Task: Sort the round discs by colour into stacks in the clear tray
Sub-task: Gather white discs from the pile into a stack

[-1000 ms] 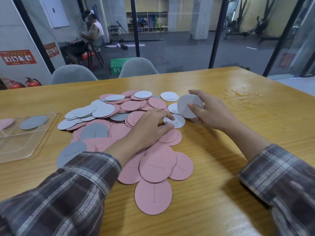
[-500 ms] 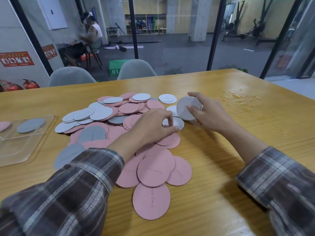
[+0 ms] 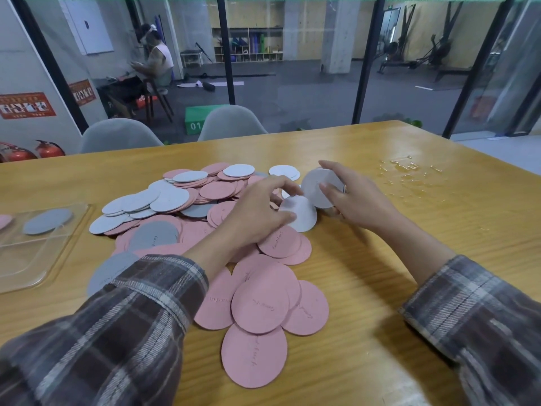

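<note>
Head view: the table (image 3: 409, 288) carries everything. A mixed pile of discs (image 3: 175, 200) sprawls under and to the left of the left hand (image 3: 257, 212); pink, grey and white, loosely overlapping. The clear tray (image 3: 35, 268) sits well off to the left of both hands. It holds one grey disc (image 3: 48, 221) and a pink disc (image 3: 4, 221) cut off by the frame, side by side, no stacks yet. A pink spread (image 3: 257, 306) lies on the near side of the left wrist.

The right hand (image 3: 357, 200) is wrapped round a white stack (image 3: 317, 186) held on edge, with the thumb on its face and the fingers over the rim. The left hand pinches a single white disc (image 3: 301, 213) between thumb and fingertips, tilted up off the pile and just beside that stack. A shiny smear (image 3: 409, 171) lies beyond the right hand, apart from the discs.

Handling, my read:
- **Weight and stiffness:** thin, light, slightly floppy. The pinched one looks bowed.
- **Surface:** matte faces, so probably not slippery, and little breakage risk.
- **Where to grip:** flat ones will be awkward to lift off the wood. Go for an overhanging rim, or slide one off the pile, then pinch at the edge.
- **Stacks:** a loose stack will likely fan out unless clamped across its faces.

The sort looks barely begun, with nearly everything outside the tray.
</note>
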A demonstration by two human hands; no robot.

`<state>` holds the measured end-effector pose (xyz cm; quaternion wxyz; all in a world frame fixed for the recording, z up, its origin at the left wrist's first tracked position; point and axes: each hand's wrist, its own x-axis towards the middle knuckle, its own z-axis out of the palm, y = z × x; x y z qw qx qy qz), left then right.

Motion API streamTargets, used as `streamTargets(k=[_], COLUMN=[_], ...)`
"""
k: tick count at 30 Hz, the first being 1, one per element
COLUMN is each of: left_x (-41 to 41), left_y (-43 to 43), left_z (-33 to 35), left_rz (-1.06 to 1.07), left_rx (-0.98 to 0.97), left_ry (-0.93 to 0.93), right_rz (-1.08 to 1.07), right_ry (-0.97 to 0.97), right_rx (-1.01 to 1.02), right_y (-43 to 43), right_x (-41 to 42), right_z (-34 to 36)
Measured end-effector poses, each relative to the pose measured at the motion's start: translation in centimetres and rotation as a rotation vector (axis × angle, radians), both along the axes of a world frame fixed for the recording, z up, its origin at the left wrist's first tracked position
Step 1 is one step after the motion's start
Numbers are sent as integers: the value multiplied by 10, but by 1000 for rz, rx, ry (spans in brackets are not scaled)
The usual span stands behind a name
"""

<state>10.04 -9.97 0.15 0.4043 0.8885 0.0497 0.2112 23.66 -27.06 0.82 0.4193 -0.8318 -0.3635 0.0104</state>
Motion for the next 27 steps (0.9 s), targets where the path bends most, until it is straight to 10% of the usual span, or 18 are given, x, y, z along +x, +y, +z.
streamTargets(k=[14, 27], left_x=[8, 28], left_y=[-2, 7], left_z=[-5, -8], left_rz=[190, 179], left_rx=[-151, 137], left_ry=[-256, -122], right_rz=[215, 12], right_ry=[297, -4], right_rx=[76, -114], right_y=[6, -9], right_x=[-20, 0], right_z=[9, 12])
